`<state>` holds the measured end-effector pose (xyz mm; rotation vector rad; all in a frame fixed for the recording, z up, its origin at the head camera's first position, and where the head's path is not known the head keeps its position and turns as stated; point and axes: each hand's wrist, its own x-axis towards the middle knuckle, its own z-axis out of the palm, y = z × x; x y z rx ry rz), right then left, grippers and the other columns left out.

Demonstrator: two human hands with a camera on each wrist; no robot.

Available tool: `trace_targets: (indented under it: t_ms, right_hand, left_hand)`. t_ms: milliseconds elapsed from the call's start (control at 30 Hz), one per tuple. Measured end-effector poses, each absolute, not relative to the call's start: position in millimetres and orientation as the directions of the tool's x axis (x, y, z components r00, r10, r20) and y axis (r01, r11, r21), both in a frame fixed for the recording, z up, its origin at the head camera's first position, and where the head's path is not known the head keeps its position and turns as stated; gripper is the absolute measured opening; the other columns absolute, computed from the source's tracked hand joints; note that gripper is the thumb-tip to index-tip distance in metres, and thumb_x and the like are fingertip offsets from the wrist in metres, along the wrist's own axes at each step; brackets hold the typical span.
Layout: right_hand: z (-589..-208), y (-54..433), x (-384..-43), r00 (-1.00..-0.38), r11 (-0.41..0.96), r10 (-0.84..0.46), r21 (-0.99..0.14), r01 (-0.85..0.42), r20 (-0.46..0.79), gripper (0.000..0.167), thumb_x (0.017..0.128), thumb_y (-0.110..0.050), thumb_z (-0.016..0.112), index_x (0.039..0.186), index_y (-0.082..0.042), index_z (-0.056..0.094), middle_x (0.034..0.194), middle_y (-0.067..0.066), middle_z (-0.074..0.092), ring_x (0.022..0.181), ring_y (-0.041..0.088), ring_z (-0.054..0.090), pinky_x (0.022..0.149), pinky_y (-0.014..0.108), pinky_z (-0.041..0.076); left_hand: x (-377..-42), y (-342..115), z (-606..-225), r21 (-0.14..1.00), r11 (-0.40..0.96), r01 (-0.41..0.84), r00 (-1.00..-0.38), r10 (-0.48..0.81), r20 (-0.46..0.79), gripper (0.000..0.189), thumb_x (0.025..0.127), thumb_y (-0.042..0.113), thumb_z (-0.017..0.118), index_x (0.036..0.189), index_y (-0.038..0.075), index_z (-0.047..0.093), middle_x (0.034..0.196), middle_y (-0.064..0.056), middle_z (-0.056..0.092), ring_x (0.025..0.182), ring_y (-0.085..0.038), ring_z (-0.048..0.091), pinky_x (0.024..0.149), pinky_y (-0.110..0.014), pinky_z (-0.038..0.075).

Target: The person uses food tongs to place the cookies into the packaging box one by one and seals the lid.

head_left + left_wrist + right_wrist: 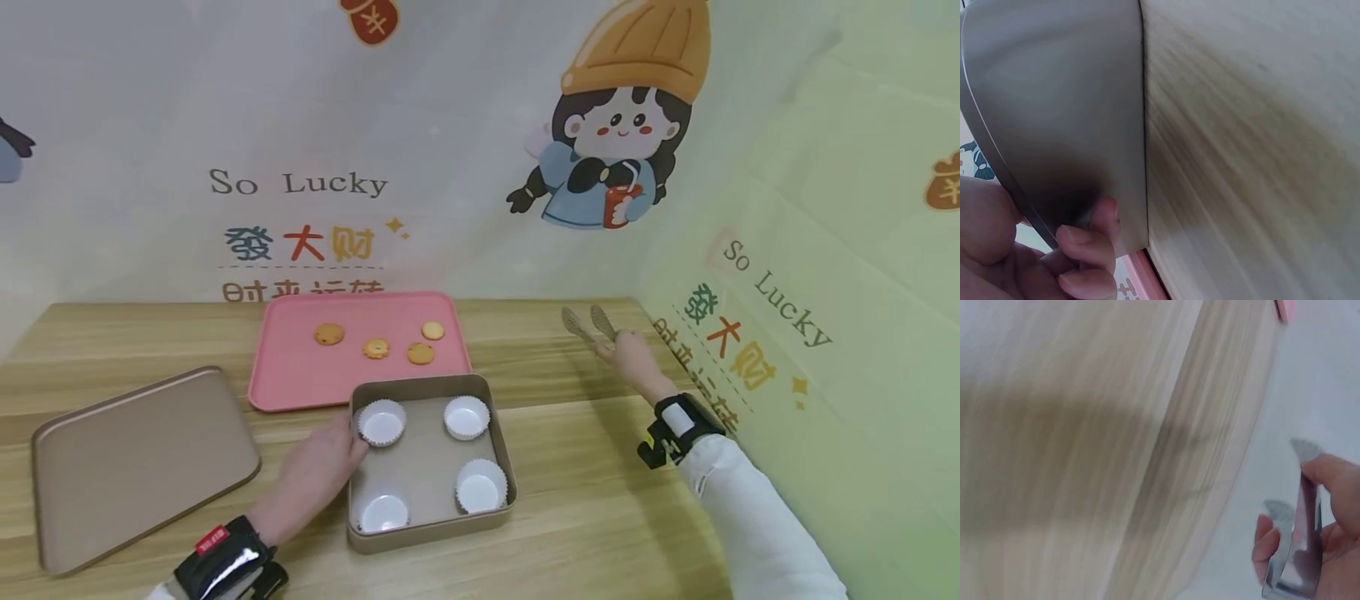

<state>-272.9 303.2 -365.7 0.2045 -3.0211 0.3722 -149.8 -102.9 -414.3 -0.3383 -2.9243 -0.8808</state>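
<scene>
Wood-grain tabletop [570, 475], cartoon-printed fabric backdrop [457, 142] behind, left hand [318, 471] pinching square baking tin [416, 454] by its left wall, right hand [636, 362] gripping metal tongs [1308, 550], tips apart.

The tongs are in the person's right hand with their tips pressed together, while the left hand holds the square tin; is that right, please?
The tips are not together: the head view shows the tongs in the right hand with tips apart, while the left hand holds the square tin.

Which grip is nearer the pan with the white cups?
Left. The left grip holds the left wall of the pan; the right grip, holding tongs, is off to its right and farther back.
</scene>
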Motion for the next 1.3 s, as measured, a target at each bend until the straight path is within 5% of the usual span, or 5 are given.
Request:
trace_targets:
  t_ms: [233,567,700,967,1300]
  right_hand:
    - [-363,248,-293,-0.956,0.914,-0.27,-0.284,-0.291,0.11,0.044,0.091,-0.024,0.055,0.114,0.013,0.054,0.076,0.019,0.059,0.062,0.026,0.052,0.059,0.039,0.043]
    - [-354,177,-313,-0.888,0.876,-0.46,-0.164,-0.454,-0.002,0.041,0.088,-0.031,0.059,0.115,0.0,0.059,0.091,0.015,0.063,0.073,0.02,0.056,0.065,0.036,0.045]
    - [-355,157,-318,-0.876,0.871,-0.481,-0.128,-0.475,-0.021,0.031,0.087,-0.032,0.06,0.089,-0.001,0.063,0.073,0.006,0.058,0.063,0.016,0.051,0.06,0.032,0.043]
    - [-362,139,-326,-0.852,0.851,-0.52,-0.125,-0.51,-0.066,0.05,0.089,-0.032,0.058,0.133,-0.012,0.046,0.053,0.0,0.039,0.046,0.013,0.04,0.043,0.026,0.032]
    - [-364,124,-332,-0.844,0.843,-0.533,-0.112,-0.526,-0.051,0.034,0.087,-0.03,0.06,0.066,-0.004,0.054,0.055,-0.001,0.043,0.05,0.012,0.042,0.048,0.026,0.036]
  left_hand:
    - [-147,-104,-415,0.532,0.814,0.231,-0.973,0.184,0.141,0.019,0.089,0.015,0.05,0.091,-0.005,0.047,0.059,-0.004,0.04,0.05,-0.017,0.042,0.038,-0.029,0.035]
    - [-145,-106,-416,0.548,0.804,0.23,-0.973,0.183,0.141,0.022,0.091,0.016,0.05,0.093,-0.006,0.046,0.056,-0.003,0.04,0.046,-0.016,0.041,0.036,-0.029,0.034]
    - [-145,-106,-417,0.549,0.8,0.242,-0.97,0.19,0.151,0.023,0.091,0.016,0.049,0.096,-0.007,0.045,0.057,-0.003,0.04,0.046,-0.016,0.042,0.036,-0.028,0.034]
    - [-144,-102,-416,0.535,0.81,0.242,-0.97,0.198,0.139,0.022,0.09,0.013,0.05,0.094,-0.007,0.043,0.054,-0.003,0.039,0.042,-0.014,0.039,0.034,-0.027,0.033]
    - [-142,-104,-415,0.525,0.807,0.271,-0.962,0.211,0.172,0.019,0.09,0.012,0.051,0.091,-0.004,0.041,0.053,-0.002,0.038,0.043,-0.014,0.038,0.034,-0.027,0.032]
